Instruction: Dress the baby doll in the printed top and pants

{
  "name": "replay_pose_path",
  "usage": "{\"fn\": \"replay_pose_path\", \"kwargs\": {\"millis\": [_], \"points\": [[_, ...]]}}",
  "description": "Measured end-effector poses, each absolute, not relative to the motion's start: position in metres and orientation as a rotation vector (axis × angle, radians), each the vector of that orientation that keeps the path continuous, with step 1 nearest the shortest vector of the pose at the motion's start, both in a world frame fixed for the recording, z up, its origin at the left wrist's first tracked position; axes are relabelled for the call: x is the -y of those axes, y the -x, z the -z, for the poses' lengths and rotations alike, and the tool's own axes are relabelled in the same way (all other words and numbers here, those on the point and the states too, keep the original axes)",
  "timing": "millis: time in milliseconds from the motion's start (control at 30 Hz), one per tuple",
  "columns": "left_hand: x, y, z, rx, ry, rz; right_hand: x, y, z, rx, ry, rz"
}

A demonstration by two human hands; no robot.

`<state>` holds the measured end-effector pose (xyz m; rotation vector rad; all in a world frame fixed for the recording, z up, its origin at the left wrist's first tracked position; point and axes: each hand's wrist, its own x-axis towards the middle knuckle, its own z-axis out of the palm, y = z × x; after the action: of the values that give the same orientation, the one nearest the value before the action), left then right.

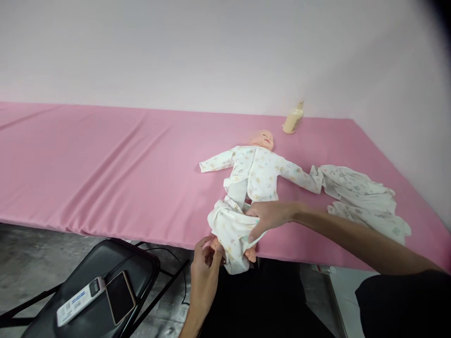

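Note:
A baby doll [264, 139] lies on its back, head toward the wall, dressed in a white patterned long-sleeved top [262, 173]. White patterned baby pants [230, 230] are bunched around its lower legs near the table edge. My left hand [206, 265] is closed, fingers around the doll's foot [214, 242] on the left side, which they partly hide. Over the right side of the pants, my right hand [269, 217] grips the fabric between thumb and fingers. The doll's other foot [251, 254] sticks out below the cloth.
A pink sheet [141, 178] covers the table. A pump bottle [293, 119] stands near the wall. Crumpled white patterned clothing [362, 197] lies at the right, touching the doll's sleeve. A black folding chair [141, 263] holds a phone [120, 297] and a white device [81, 300].

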<state>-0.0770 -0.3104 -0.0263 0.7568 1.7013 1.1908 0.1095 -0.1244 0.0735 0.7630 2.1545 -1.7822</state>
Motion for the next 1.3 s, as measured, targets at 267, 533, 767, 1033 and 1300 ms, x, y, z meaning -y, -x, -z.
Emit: {"fn": "replay_pose_path", "kwargs": {"millis": [267, 533, 767, 1033, 1300], "points": [[0.326, 0.055, 0.017, -1.656, -0.609, -1.245, 0.129, -0.094, -0.064, -1.949, -0.772, 2.296], [0.355, 0.038, 0.023, -1.537, -0.437, -1.141, 0.128, -0.085, -0.059, -1.720, -0.866, 2.531], [0.353, 0.077, -0.002, -1.831, -0.817, -1.179, 0.121, -0.085, -0.053, -1.332, -0.695, 2.897], [0.255, 0.101, -0.051, -1.761, -1.640, -1.038, 0.124, -0.078, -0.061, -1.440, -0.626, 2.891], [0.200, 0.110, -0.091, -1.534, -2.029, -0.621, 0.108, -0.085, -0.051, -1.373, -0.740, 2.879]]}}
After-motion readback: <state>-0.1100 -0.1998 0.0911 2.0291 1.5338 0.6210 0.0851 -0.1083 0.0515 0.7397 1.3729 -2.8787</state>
